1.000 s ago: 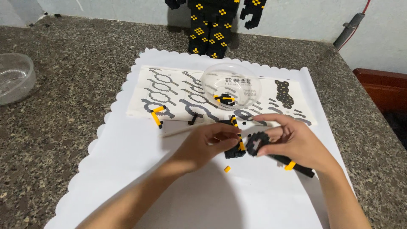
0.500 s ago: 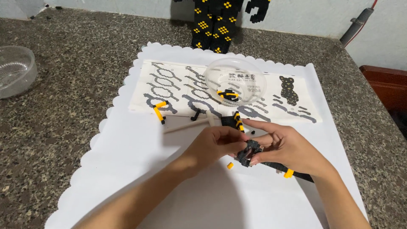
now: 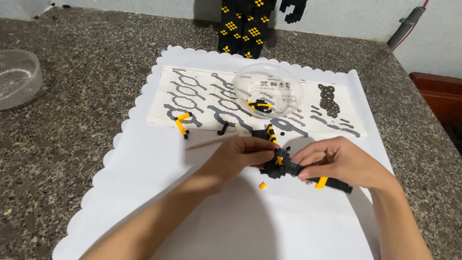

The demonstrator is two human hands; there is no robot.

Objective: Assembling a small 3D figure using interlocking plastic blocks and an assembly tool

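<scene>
Left hand (image 3: 240, 156): your fingers pinch the black block cluster (image 3: 281, 163).
Right hand (image 3: 339, 161): fingers closed on the same cluster, above the white mat (image 3: 144, 159).
Progress: partly built; loose pieces (image 3: 182, 124) remain.

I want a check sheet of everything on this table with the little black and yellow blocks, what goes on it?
Surface: speckled stone counter with a white scallop-edged paper mat on it.
Job's things: black and yellow block piece pinched between both hands; thin stick in the left hand.
Clutter: instruction sheet, clear bowl with blocks, empty clear bowl, yellow L-shaped piece, loose yellow block, black and yellow strip.
Grippers: left hand and right hand, both closed on the block piece.
Cables: grey cable with a red wire, far right corner.
Surroundings: block figure's legs at the wall; red-brown furniture.
</scene>
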